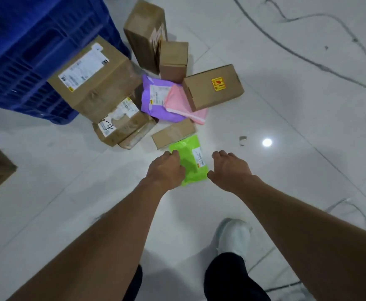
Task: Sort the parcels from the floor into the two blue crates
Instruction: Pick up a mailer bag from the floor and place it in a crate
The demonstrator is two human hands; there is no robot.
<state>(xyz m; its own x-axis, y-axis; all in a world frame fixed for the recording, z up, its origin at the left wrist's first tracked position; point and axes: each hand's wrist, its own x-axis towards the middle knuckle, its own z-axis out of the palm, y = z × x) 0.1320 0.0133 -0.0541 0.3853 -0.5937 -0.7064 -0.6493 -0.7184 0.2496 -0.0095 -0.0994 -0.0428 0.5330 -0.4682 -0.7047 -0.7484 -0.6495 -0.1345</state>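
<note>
Both hands are down at the green mailer bag (190, 161), which lies flat on the white tile floor (286, 105). The left hand (166, 170) covers the bag's left edge with its fingers curled down onto the plastic, so it looks like contact, though I can't tell if it actually has a pinch on it. The right hand (229, 168) sits at the bag's right edge, fingers bent and loose, touching or just beside the corner; can't tell which, and nothing is in its grasp.

Just past the bag is a small flat brown box (173, 132), touching its far end. Beyond that a purple mailer (156, 101) with a pink mailer (182, 103) overlapping it, and a cardboard box with a yellow-red sticker (214, 88) sitting on the pink one. Left of those, a big labelled carton (95, 81) leans against the blue crate (25, 51), with a smaller taped box (121, 122) below it. Further back, a tall box (145, 33) and a small plain box (173, 61) stand side by side. One white shoe (234, 235) is planted near the bottom.
</note>
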